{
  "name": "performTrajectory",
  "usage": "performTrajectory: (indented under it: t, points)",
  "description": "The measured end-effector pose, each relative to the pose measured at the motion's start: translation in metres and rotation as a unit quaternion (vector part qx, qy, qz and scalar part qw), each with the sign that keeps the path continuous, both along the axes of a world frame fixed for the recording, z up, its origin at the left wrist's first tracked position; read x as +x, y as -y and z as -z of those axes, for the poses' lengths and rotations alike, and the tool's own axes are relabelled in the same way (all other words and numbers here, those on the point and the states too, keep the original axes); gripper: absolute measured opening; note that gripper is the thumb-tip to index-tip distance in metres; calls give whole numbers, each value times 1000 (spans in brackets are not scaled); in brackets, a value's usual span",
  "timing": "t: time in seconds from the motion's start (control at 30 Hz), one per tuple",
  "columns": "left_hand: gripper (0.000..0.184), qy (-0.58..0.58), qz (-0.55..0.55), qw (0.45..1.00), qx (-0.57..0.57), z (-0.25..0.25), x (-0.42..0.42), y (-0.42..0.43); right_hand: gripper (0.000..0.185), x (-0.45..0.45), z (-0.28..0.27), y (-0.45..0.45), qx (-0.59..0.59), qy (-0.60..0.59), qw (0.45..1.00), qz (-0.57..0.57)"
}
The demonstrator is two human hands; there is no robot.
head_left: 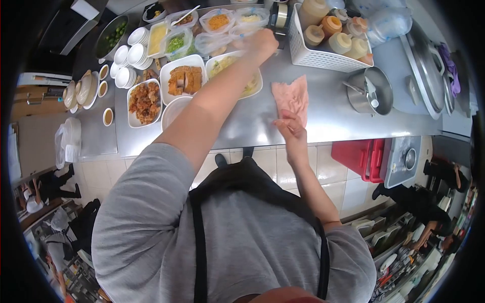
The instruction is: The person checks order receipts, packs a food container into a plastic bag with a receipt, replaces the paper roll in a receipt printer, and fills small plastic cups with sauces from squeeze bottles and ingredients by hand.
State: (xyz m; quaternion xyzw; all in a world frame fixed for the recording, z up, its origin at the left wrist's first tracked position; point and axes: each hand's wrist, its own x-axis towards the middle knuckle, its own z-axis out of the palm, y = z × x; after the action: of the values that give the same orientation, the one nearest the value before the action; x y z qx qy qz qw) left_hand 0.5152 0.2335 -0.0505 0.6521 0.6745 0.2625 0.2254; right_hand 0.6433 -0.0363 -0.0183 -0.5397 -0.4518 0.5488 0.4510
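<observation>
Red bin (349,154): below the surface (331,123), nearer than the cloth (294,93) and to its right.
Right hand (294,132): at the cloth's near end, overlapping it in view; fingers loosely bent, slightly apart. Whether they press on the cloth, I cannot tell.
Cloth: pink, wrinkled, lying on the surface in front of the person.
Sauce cup (108,117): brown sauce, well to the left of the cloth.
Bowl (174,110): pale, left of the cloth, partly behind the left forearm.
Fried pieces (143,103): in a white tray, left of the cloth, beyond the bowl.
Pot (357,103): metal, right of the cloth, a utensil (373,95) in it.
Cutlet (185,80): sliced, in a white tray, left of the cloth.
Cabbage (251,86): shredded, in a white tray, just left of the cloth, partly under the left forearm.
Basket (316,55): white, beyond the cloth and to its right, full of bottles (340,43).
Left hand (265,44): beyond the cloth, slightly left, near the tubs; fingers curled and blurred, so I cannot tell their grip.
Tubs (218,21): beyond the cloth, to its left, with orange and green shreds.
Tape roll (281,15): beyond the cloth, past the left hand.
</observation>
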Motion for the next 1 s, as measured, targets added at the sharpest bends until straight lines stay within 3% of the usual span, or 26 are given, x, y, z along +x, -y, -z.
performTrajectory:
  t: [0.07, 0.1, 0.13, 0.2, 0.27, 0.33, 0.4, 0.53, 0.6, 0.67, 0.73, 0.8, 0.83, 0.9, 0.97, 1.0]
  points:
    - [21, 91, 18, 993, 77, -13, -13, 6, 7, 4, -11, 3, 8, 7, 1000, -21]
    - [27, 217, 25, 976, 26, -48, -30, 24, 8, 6, -17, 3, -7, 4, 999, -40]
    - [35, 339, 25, 940, -23, -84, -55, 49, 8, 7, -22, 3, -16, 0, 998, -60]
    - [31, 495, 87, 862, 66, -101, -121, 92, 14, 0, -26, -3, -2, 53, 990, -132]
    - [22, 463, -74, 879, 82, -139, -166, 165, 18, -19, -26, -16, 40, 73, 972, -218]
    - [58, 381, -175, 897, 140, -127, -216, 226, 23, -40, -22, -32, 91, 98, 948, -290]
    - [72, 392, -251, 866, 181, -105, -238, 269, 19, -67, -12, -45, -21, 103, 905, -412]
    - [62, 388, -321, 843, 189, -18, -255, 317, 25, -101, 50, -69, 61, 140, 832, -533]
    - [51, 397, -383, 831, 74, 8, -240, 327, 21, -115, 68, -76, 148, 137, 805, -558]
    - [37, 554, -368, 745, 47, 23, -227, 329, 19, -129, 77, -81, 138, 149, 791, -577]
    - [35, 591, -371, 716, 25, 25, -224, 324, 17, -141, 69, -82, 131, 159, 777, -595]
    - [29, 633, -368, 681, -11, 29, -224, 318, 19, -147, 40, -80, 130, 289, 742, -590]
    - [25, 637, -374, 674, -18, 34, -222, 318, 33, -151, 61, -87, 137, 347, 695, -615]
    - [24, 584, -348, 733, -31, 51, -230, 315, 44, -153, 55, -76, 279, 386, 693, -541]
    - [23, 367, -348, 862, -41, 50, -232, 314, 50, -160, 62, -68, 294, 411, 709, -492]
    - [22, 362, -388, 848, 7, 59, -231, 314, 47, -163, 58, -66, 264, 412, 716, -497]
